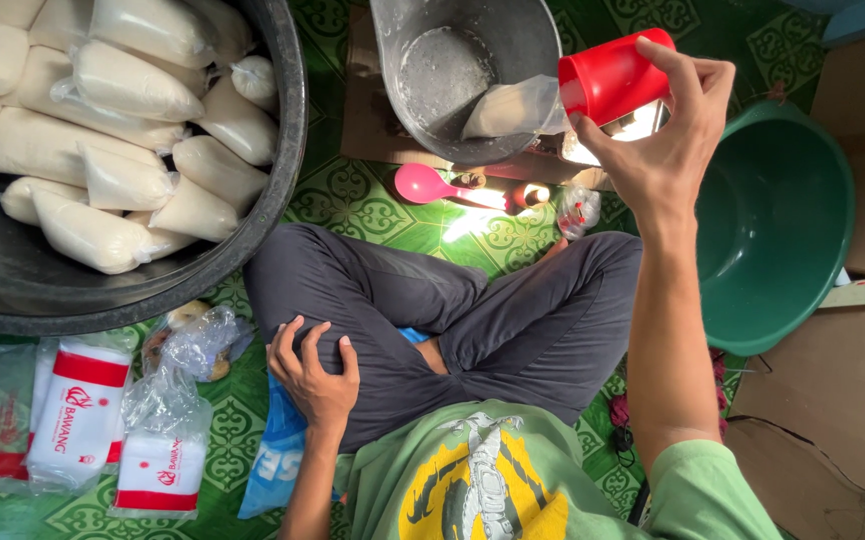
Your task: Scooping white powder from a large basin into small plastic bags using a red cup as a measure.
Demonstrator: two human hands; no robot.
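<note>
One red cup [613, 72], one pink spoon [423, 184], roughly fifteen filled bags [128, 80], two basins [773, 225].

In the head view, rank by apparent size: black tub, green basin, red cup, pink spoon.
1. black tub, though cut off by the frame edge.
2. green basin.
3. red cup, held up in the right hand, so nearness to the camera may enlarge it.
4. pink spoon.

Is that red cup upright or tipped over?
Tipped: the red cup lies sideways in the right hand, its mouth toward a clear bag.
</note>
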